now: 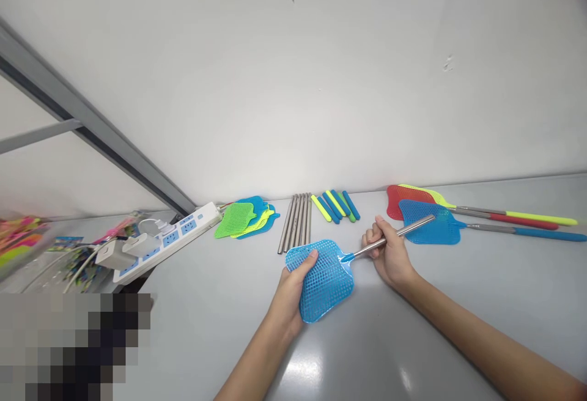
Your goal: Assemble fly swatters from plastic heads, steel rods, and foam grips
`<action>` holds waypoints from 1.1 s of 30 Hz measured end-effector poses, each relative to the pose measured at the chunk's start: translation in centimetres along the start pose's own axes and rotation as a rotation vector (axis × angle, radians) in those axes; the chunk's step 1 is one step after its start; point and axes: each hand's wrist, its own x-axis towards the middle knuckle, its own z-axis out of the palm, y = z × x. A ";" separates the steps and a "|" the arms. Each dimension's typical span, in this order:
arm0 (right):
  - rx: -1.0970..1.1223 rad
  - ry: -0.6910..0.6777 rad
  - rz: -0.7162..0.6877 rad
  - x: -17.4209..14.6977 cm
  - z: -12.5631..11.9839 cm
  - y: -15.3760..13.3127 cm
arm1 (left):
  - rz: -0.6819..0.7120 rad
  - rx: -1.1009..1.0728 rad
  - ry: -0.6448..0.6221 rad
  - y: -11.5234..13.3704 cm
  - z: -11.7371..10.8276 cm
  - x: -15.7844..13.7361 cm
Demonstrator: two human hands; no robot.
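My left hand [293, 291] grips a blue mesh fly swatter head [328, 288], its thumb lying across the top face. A bare metal rod [415, 226] joins the neck of that head, and my right hand [389, 251] is closed around the rod's middle. Behind my hands lies a row of several metal rods [296, 224]. Several foam handle grips [337, 206] in yellow, blue and green lie beside them. To the left is a small pile of loose swatter heads [236, 219], green, yellow and blue.
Swatters with coloured grips lie at the right: a blue swatter [428, 224], a red swatter [398, 201] and a yellow one. A white power strip [172, 239] with plugged-in chargers lies left, near plastic bags [59, 260]. The wall [312, 83] rises behind the grey table [206, 315].
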 end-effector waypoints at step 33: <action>0.153 -0.022 0.033 -1.0 0.8 0.0 | 0.089 -0.039 0.112 -2.4 1.4 -1.8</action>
